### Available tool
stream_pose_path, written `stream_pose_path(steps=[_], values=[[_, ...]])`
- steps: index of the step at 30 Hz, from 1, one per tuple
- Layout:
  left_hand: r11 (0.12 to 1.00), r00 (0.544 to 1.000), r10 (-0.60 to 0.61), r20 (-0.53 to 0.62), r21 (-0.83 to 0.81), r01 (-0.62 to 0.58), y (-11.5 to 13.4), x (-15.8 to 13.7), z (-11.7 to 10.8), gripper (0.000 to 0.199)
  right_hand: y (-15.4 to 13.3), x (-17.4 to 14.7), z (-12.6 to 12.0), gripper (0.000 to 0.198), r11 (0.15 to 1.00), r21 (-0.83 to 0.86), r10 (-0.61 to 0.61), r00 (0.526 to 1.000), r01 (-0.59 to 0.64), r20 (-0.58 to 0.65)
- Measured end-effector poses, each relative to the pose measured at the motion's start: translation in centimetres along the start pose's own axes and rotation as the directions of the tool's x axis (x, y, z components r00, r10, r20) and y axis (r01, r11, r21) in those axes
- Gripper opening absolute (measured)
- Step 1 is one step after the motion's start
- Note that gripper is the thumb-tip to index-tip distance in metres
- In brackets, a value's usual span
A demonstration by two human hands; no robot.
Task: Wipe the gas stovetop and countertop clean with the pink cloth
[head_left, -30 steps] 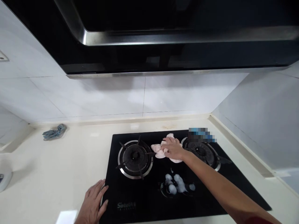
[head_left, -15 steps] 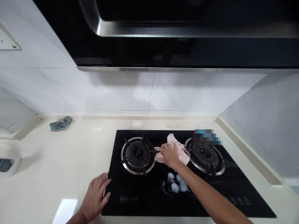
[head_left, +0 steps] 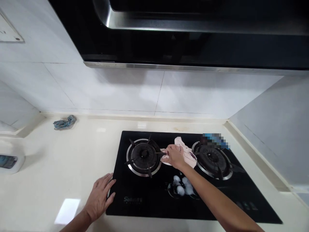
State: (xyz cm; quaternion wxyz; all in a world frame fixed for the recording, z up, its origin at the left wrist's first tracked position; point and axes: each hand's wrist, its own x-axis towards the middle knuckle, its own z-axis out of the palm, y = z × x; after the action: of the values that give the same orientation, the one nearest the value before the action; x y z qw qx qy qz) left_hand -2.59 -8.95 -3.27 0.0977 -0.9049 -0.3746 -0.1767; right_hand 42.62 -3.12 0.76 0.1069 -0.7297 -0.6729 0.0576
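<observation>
My right hand (head_left: pixel 174 156) presses a pink cloth (head_left: pixel 187 154) onto the black glass gas hob (head_left: pixel 142 206), between the two burners. Its fingers are closed on the cloth beside a prong of the left burner (head_left: pixel 144 158). The right burner (head_left: pixel 212 159) lies just past the cloth. Under my right forearm, white foam (head_left: pixel 180 190) covers part of the control knobs. My left hand (head_left: pixel 100 195) rests with its fingers spread on the counter and the hob's left edge, holding nothing.
A range hood (head_left: pixel 169 48) hangs low over the hob. A crumpled blue-grey cloth or bag (head_left: pixel 65 122) lies at the back left of the counter (head_left: pixel 60 161). A white bottle (head_left: pixel 14 164) is at the left edge. A blurred blue item (head_left: pixel 216 140) is behind the right burner.
The camera view has shifted slightly. My right hand stays on the pink cloth in nearly the same spot, and my left hand remains at the hob's edge.
</observation>
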Motion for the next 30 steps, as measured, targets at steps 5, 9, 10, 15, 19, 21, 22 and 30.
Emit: stream_pose_path(steps=[5, 9, 10, 15, 19, 21, 22, 30], values=[[0.999, 0.999, -0.038, 0.038, -0.034, 0.039, 0.4, -0.1, -0.1, 0.041, 0.5, -3.2, 0.2, 0.037, 0.998, -0.004, -0.065, 0.978, 0.066, -0.196], [0.996, 0.996, -0.066, 0.054, -0.064, 0.069, 0.6, -0.1, 0.0, 0.040, 0.3, -4.9, -0.4, 0.041, 0.994, -0.022, -0.106, 0.979, 0.103, -0.176], [0.995, 0.996, -0.068, 0.056, -0.066, 0.072, 0.6, -0.1, 0.0, 0.040, 0.2, -5.1, -0.5, 0.042, 0.993, -0.019, -0.120, 0.980, 0.118, -0.160], [0.995, 0.996, -0.070, 0.056, -0.063, 0.073, 0.8, -0.1, -0.2, 0.039, -1.0, -5.2, 0.5, 0.038, 0.978, -0.041, -0.203, 0.979, 0.204, 0.016], [0.994, 0.995, -0.073, 0.070, -0.075, 0.078, 0.8, -0.1, -0.2, 0.040, -2.1, -4.6, 1.4, 0.036, 0.994, -0.053, -0.098, 0.995, 0.096, -0.023], [0.993, 0.994, -0.078, 0.074, -0.080, 0.084, 0.8, -0.2, -0.1, 0.040, -2.4, -4.5, 1.5, 0.033, 0.996, -0.036, -0.081, 0.996, 0.079, -0.048], [0.993, 0.994, -0.080, 0.076, -0.081, 0.086, 0.8, -0.2, -0.1, 0.041, -2.5, -4.6, 1.5, 0.032, 0.996, -0.029, -0.086, 0.995, 0.084, -0.050], [0.991, 0.994, -0.086, 0.070, -0.101, 0.093, 1.0, -0.2, 0.1, 0.040, -2.5, -5.1, 1.6, 0.032, 0.993, 0.052, -0.104, 0.992, 0.108, -0.069]])
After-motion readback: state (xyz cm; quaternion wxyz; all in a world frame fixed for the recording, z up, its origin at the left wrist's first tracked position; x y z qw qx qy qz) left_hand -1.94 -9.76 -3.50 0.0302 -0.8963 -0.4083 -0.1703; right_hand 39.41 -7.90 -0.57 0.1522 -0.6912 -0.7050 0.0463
